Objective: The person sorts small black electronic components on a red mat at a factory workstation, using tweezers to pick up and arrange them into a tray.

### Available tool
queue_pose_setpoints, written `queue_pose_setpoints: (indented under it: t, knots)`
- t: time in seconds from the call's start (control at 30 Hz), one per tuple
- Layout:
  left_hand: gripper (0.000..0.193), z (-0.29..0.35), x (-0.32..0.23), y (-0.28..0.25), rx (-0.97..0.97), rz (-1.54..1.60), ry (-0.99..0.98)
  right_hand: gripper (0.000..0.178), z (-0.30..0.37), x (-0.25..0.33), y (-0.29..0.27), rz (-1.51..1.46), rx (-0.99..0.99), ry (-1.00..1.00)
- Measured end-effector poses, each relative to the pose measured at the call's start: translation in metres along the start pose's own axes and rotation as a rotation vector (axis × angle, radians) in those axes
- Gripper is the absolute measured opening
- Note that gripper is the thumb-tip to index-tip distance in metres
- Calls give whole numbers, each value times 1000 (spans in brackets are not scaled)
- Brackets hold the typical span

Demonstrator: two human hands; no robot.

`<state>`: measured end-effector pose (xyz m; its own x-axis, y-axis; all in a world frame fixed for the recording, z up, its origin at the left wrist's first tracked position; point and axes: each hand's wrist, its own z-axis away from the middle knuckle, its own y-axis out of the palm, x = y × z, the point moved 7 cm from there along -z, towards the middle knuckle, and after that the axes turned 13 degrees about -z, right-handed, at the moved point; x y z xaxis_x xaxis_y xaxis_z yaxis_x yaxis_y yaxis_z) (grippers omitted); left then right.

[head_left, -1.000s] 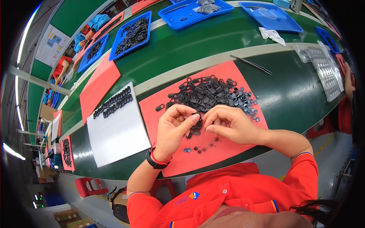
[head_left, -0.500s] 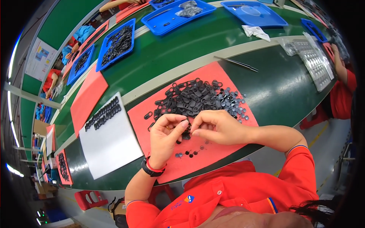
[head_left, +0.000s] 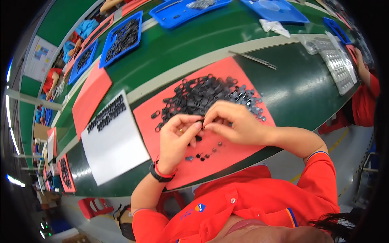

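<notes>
My left hand [head_left: 177, 139] and my right hand [head_left: 234, 123] meet fingertip to fingertip over a red mat [head_left: 227, 156], pinching a small black part [head_left: 200, 122] between them. Just beyond the fingers lies a heap of several small black ring-shaped parts [head_left: 206, 94]. A few loose black pieces [head_left: 200, 156] lie on the mat near my wrists. A black and red band sits on my left wrist [head_left: 159, 174].
A white sheet [head_left: 115, 152] with rows of black parts lies left of the mat. Metal tweezers [head_left: 253, 59] lie beyond the heap. Blue trays [head_left: 121, 38] of parts and another red mat [head_left: 90, 97] sit farther back. A person in red sits at the right by a clear blister tray [head_left: 338, 67].
The view has shifted slightly. Both hands stay together over the red mat, working the small black part between the fingertips.
</notes>
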<state>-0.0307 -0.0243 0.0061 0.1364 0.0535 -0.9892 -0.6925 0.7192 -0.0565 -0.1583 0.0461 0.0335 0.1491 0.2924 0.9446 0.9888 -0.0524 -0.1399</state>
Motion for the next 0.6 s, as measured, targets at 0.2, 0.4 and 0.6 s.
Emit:
queue_pose_setpoints:
  t: [0.2, 0.4, 0.6]
  knots:
    - [16, -8, 3, 0, -22, 94, -22, 8, -2, 6, -13, -31, -161, -26]
    - [18, -6, 2, 4, 15, 100, -19, 6, -1, -1, -11, 9, -173, 8]
    - [16, -3, 4, 6, 22, 64, -36, 5, 1, -4, -9, 24, -180, 45]
